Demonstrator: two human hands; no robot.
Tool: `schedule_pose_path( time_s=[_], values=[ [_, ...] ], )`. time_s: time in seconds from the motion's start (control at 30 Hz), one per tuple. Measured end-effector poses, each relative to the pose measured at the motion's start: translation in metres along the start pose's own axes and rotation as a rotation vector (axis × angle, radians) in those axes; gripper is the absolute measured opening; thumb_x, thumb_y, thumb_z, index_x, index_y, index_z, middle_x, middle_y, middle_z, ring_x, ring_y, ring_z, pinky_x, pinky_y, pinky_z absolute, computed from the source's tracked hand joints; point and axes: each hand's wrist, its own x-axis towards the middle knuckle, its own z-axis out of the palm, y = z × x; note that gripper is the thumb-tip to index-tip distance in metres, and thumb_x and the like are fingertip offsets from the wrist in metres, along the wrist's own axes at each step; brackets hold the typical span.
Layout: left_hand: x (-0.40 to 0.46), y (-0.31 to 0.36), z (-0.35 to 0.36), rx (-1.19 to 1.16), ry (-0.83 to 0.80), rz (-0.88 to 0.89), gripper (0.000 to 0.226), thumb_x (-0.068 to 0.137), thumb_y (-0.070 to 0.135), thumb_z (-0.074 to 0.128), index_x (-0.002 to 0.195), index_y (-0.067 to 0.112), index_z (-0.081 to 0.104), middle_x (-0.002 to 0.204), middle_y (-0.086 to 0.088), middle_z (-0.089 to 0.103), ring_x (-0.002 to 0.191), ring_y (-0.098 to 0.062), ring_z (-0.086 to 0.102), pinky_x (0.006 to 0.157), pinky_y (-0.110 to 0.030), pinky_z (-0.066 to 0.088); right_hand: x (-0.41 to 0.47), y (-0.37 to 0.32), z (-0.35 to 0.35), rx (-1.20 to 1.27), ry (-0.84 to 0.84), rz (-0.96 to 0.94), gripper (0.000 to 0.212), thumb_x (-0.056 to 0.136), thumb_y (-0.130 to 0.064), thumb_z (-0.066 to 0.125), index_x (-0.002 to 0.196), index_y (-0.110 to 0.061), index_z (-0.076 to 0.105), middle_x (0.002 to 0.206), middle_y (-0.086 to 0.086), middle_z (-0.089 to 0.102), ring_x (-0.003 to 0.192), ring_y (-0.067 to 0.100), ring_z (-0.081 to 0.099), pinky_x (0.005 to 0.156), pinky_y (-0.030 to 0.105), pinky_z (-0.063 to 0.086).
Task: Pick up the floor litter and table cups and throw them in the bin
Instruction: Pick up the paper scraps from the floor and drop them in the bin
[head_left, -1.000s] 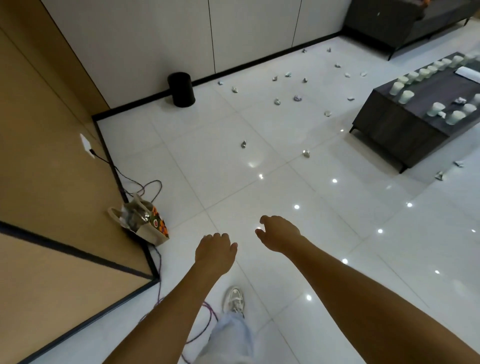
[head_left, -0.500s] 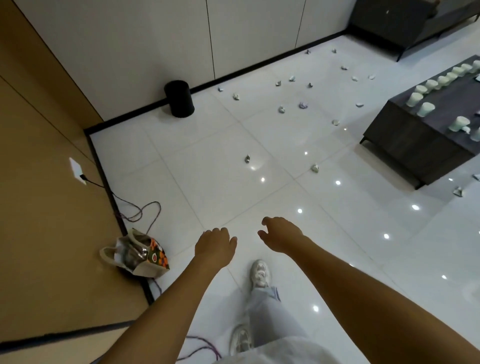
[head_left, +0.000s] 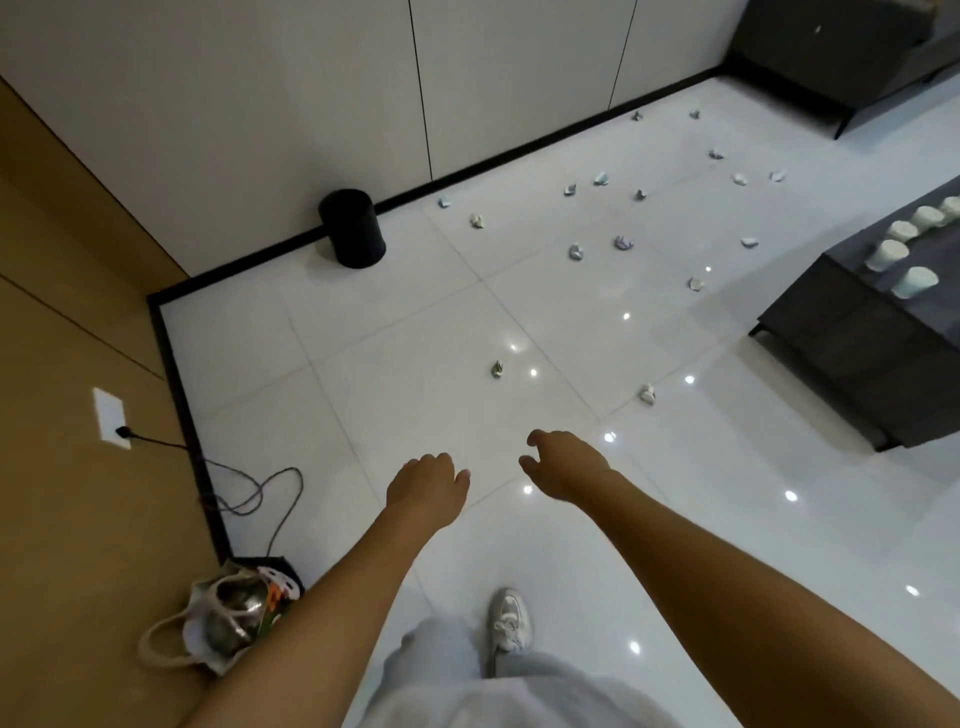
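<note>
Both the left hand (head_left: 426, 486) and the right hand (head_left: 563, 467) hung loosely curled, holding nothing; crumpled litter (head_left: 497, 369) dotted the floor from twelve to two o'clock, cups (head_left: 913, 282) stood on the table (head_left: 852, 338) at three, the bin (head_left: 353, 228) at eleven; nothing looked collected yet

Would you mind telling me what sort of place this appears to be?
Probably a living room or lounge in a home or office: glossy white floor tiles, a low dark coffee table carrying white cups, and a dark sofa in the far corner by the panelled wall.
</note>
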Motion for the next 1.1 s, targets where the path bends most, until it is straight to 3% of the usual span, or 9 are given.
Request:
schedule_pose_path(
  time_s=[0.33, 0.7, 1.1],
  values=[
    [0.125, -0.012, -0.07, -0.027, -0.036, -0.002, 0.048, 0.1, 0.044, 0.03, 0.122, 0.008, 0.052, 0.123, -0.01, 0.058, 0.114, -0.027, 0.053, 0.088, -0.034, 0.045, 0.127, -0.008, -0.057, 0.01, -0.051, 0.029, 0.042, 0.099, -0.037, 0.041, 0.134, -0.014, 0.046, 0.124, 0.008, 0.057, 0.117, 0.026, 0.053, 0.092, 0.038, 0.048],
    [0.292, -0.075, -0.198, -0.018, -0.006, 0.005, 0.046, 0.1, 0.044, 0.029, 0.117, 0.008, 0.053, 0.117, -0.008, 0.059, 0.109, -0.026, 0.054, 0.082, -0.035, 0.046, 0.31, -0.1, -0.154, 0.052, -0.029, 0.02, 0.042, 0.099, -0.036, 0.04, 0.136, -0.016, 0.045, 0.128, 0.007, 0.055, 0.114, 0.025, 0.055, 0.087, 0.034, 0.047],
    [0.458, -0.09, -0.299, -0.03, -0.041, 0.01, 0.049, 0.1, 0.043, 0.03, 0.128, 0.008, 0.049, 0.13, -0.01, 0.054, 0.118, -0.027, 0.05, 0.093, -0.037, 0.046, 0.478, -0.125, -0.236, 0.056, -0.045, 0.019, 0.045, 0.099, -0.038, 0.041, 0.139, -0.016, 0.042, 0.128, 0.007, 0.057, 0.119, 0.025, 0.052, 0.088, 0.035, 0.046]
  ],
)
